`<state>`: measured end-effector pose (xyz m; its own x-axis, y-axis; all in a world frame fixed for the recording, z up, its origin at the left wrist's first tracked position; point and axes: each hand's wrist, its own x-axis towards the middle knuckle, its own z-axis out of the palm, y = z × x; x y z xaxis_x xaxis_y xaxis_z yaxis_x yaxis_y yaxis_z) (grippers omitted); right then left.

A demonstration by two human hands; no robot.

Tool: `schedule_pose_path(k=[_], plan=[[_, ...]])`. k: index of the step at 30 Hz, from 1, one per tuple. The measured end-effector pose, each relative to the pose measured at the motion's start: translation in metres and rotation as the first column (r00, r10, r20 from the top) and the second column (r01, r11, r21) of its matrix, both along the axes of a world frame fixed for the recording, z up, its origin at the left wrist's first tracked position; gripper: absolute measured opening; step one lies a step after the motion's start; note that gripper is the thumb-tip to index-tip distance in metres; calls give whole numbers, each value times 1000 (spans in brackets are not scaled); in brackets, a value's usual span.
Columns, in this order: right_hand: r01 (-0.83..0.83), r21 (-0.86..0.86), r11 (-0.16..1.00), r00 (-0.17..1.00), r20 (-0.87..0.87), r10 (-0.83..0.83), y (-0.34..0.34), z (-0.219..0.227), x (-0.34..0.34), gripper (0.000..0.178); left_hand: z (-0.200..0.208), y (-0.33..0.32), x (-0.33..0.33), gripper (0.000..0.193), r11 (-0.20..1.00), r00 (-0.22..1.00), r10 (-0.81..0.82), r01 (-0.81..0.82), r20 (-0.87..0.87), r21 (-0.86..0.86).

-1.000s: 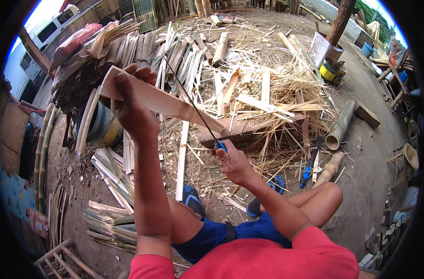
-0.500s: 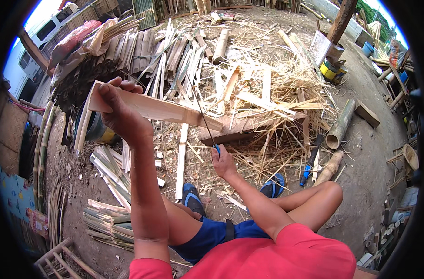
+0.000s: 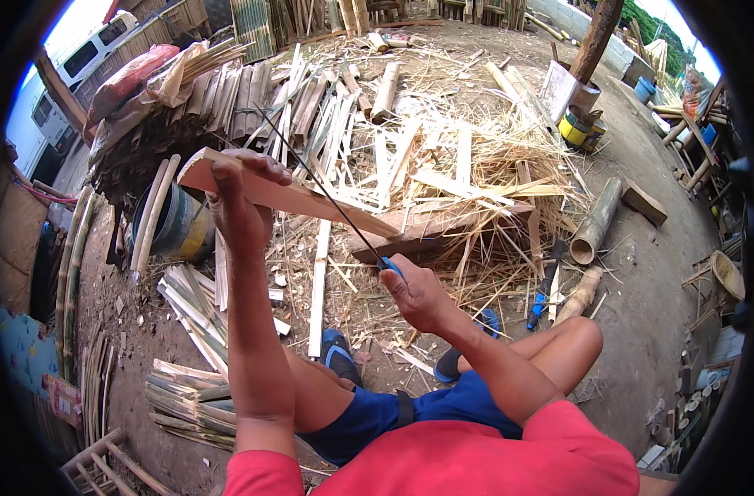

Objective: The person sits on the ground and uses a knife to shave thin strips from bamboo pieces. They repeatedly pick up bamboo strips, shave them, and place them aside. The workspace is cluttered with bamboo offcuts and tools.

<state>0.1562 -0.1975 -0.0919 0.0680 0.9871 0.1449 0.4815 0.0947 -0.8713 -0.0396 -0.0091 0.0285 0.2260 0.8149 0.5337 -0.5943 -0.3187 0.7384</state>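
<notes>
My left hand (image 3: 246,192) is closed round the upper end of a split bamboo slat (image 3: 298,201), thumb on the near side and fingers over the far edge. The slat slopes down to the right, its lower end at a wooden block (image 3: 422,240) on the ground. In my right hand (image 3: 421,296) is the blue handle of a long knife (image 3: 344,213). Its thin dark blade, seen nearly edge-on, points up and left across the slat. Whether the blade touches the slat I cannot tell.
Shavings (image 3: 509,157) heap behind the block. A bamboo tube (image 3: 600,223) and a second blue-handled tool (image 3: 544,293) lie to the right. Split bamboo bundles (image 3: 191,397) lie at left, near a dark bucket (image 3: 178,219). Stacked slats (image 3: 203,95) stand farther back.
My right hand has moved slightly right and nearer, and the knife's blade has swung to the left along the slat. My left hand and the slat's upper end have shifted slightly right.
</notes>
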Motion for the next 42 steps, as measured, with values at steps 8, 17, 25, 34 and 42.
schedule_pose_path(k=[8, 17, 25, 34, 42], plan=[[50, -215, 975, 998, -22, -56, 7, 23, -3, 44, 5, -2, 13, 49, 999, 1000, 15, -15, 11, 28], [363, -179, 914, 930, 133, -343, -5, -182, 14, 46, -4, -1, -3, 49, 993, 993, 110, -107, 50, -50], [366, -447, 816, 929, 218, -298, -10, -154, 39, 54, -3, -14, -8, 48, 995, 992, 103, -102, 77, -18], [339, -208, 918, 940, 28, -340, 24, -133, -17, 52, 1, 0, -4, 54, 969, 969, 233, -225, 80, -97], [419, -710, 566, 872, 142, -468, 22, -215, 53, 64, 10, -6, 2, 79, 985, 973, 173, -172, 153, -21]])
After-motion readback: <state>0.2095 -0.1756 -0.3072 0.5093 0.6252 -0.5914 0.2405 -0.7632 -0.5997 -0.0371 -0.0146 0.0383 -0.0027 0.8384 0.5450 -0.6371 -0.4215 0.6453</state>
